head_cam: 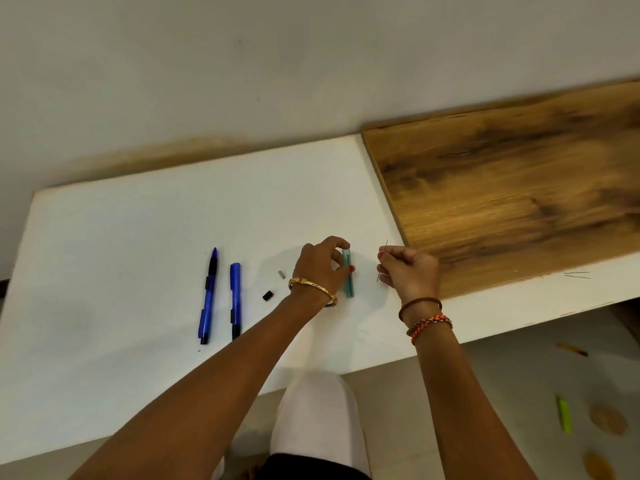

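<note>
Hands work close together over the middle of the counter (138,237). The left hand (320,263) curls thumb and forefinger round the upper part of the teal case (348,278). The right hand (408,268), just beside it, pinches a thin lead (378,276) between thumb and fingertips, with its other fingers folded.

Counter: white and smooth. A wooden board (519,195) covers its right part, and two blue pens (209,296) lie side by side well left of the hands.

Teal case: slim, rigid plastic, judged light and somewhat slick. Hold it by the long side walls. Whether its lower end rests on the counter cannot be told.

Lead: hair-thin and stiff, judged brittle and likely to snap under any bending. Pinch it lightly and keep it straight in line with the case.

Black cap (267,295) and grey piece (282,274): loose between the pens and the left hand, and judged easy to scatter.
</note>
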